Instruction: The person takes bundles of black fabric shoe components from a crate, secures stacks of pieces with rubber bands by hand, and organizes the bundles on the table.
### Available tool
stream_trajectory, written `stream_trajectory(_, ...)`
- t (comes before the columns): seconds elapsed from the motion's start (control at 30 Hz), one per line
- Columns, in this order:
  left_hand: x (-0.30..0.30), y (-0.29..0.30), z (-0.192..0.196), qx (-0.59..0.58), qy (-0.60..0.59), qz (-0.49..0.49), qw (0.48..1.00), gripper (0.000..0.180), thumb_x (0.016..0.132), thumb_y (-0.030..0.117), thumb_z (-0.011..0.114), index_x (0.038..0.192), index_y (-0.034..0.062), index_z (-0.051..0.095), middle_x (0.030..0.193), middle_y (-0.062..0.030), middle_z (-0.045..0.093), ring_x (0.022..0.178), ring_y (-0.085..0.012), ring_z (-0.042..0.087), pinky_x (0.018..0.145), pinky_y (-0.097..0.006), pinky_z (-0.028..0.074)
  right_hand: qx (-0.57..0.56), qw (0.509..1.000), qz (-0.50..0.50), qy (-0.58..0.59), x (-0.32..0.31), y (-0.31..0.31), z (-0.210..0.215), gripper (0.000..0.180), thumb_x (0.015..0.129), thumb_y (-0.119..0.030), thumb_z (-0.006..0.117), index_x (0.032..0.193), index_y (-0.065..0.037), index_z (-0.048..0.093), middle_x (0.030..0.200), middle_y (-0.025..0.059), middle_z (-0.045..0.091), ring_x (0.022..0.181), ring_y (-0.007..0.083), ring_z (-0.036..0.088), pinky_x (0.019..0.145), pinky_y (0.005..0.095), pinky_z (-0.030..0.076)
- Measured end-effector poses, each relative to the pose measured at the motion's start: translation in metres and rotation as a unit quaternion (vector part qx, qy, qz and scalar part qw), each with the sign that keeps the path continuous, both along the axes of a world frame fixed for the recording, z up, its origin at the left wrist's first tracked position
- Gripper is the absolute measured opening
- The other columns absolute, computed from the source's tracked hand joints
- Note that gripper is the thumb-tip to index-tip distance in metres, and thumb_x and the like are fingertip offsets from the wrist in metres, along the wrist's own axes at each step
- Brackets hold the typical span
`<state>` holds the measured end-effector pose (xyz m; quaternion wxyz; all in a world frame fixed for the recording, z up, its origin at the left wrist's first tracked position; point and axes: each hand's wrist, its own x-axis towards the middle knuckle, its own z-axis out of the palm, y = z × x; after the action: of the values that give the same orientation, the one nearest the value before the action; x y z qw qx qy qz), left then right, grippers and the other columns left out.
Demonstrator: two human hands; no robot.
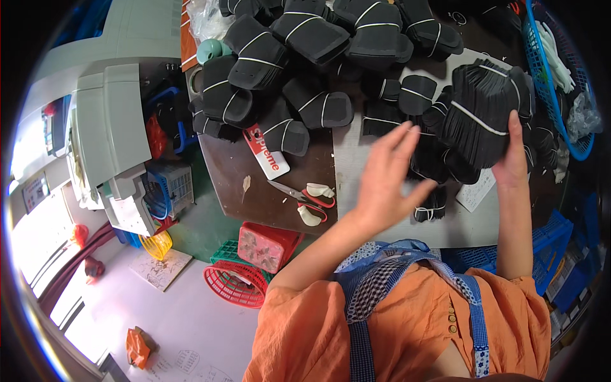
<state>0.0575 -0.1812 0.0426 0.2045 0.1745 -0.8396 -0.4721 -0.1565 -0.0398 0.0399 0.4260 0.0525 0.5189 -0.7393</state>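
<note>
A thick bundle of black, sheet-like pieces, bound with a white elastic band, is raised at the right of the table. My right hand grips it from its right side, fingers partly hidden behind it. To the left of that bundle, my left hand hovers with fingers spread and nothing in it, slightly blurred. Below and between the hands lie smaller black bundles, also banded in white. More large banded bundles are heaped at the far side of the table.
Red-handled scissors with padded loops lie near the table's front edge, by a red-and-white phone case. A blue basket stands at the right. Red baskets sit below the left edge, and a blue crate at lower right.
</note>
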Motion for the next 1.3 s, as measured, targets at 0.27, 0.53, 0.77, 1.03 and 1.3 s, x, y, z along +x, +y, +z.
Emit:
stream_trajectory(0.27, 0.057, -0.081, -0.047, -0.088, -0.261, 0.261, 0.925, 0.046, 0.080, 0.008, 0.066, 0.123, -0.0028, 0.053, 0.117, -0.0151, 0.057, 0.089, -0.0234, 0.060, 0.078, -0.031, 0.049, -0.008, 0.999, 0.034, -0.012, 0.015, -0.015, -0.004, 0.058, 0.088, -0.042, 0.062, 0.128, -0.003, 0.050, 0.124, 0.0094, 0.057, 0.113, 0.0203, 0.055, 0.097, 0.0347, 0.044)
stream_trajectory(0.53, 0.010, -0.037, -0.064, -0.080, -0.099, 0.172, 0.977, 0.051, 0.074, -0.002, 0.062, 0.124, 0.0018, 0.055, 0.132, -0.0082, 0.052, 0.103, -0.0296, 0.054, 0.090, -0.035, 0.047, 0.071, 0.987, 0.138, -0.029, 0.075, -0.082, -0.003, 0.060, 0.085, -0.041, 0.066, 0.126, -0.002, 0.049, 0.118, 0.0083, 0.058, 0.108, 0.0167, 0.056, 0.093, 0.0311, 0.045)
stream_trajectory(0.77, 0.015, -0.018, -0.068, 0.167, 0.021, 0.232, 0.958, 0.048, 0.079, -0.002, 0.060, 0.126, -0.0016, 0.048, 0.132, -0.0142, 0.047, 0.120, -0.0279, 0.048, 0.097, -0.034, 0.043, 0.079, 0.988, 0.134, -0.010, 0.064, -0.069, -0.007, 0.066, 0.083, -0.041, 0.068, 0.129, 0.000, 0.044, 0.122, 0.0103, 0.055, 0.111, 0.0183, 0.054, 0.095, 0.0321, 0.044)
stream_trajectory(1.03, 0.048, -0.007, -0.104, 0.354, -0.039, 0.381, 0.853, 0.062, 0.093, 0.030, 0.058, 0.137, -0.0043, 0.029, 0.135, -0.0193, 0.040, 0.125, -0.0235, 0.042, 0.098, -0.040, 0.040, 0.095, 0.975, 0.049, 0.196, -0.037, -0.065, 0.021, 0.067, 0.083, -0.043, 0.068, 0.128, 0.002, 0.045, 0.120, 0.0121, 0.057, 0.108, 0.0186, 0.056, 0.093, 0.0324, 0.045)
stream_trajectory(1.3, 0.001, -0.051, -0.083, 0.497, -0.039, 0.458, 0.736, 0.065, 0.075, 0.033, 0.077, 0.122, 0.0017, 0.045, 0.124, -0.0071, 0.053, 0.111, -0.0192, 0.050, 0.090, -0.041, 0.039, 0.317, 0.865, 0.200, 0.335, -0.189, -0.089, -0.066, 0.091, 0.076, -0.062, 0.064, 0.136, 0.002, 0.041, 0.131, 0.0157, 0.051, 0.121, 0.0239, 0.047, 0.104, 0.0344, 0.033)
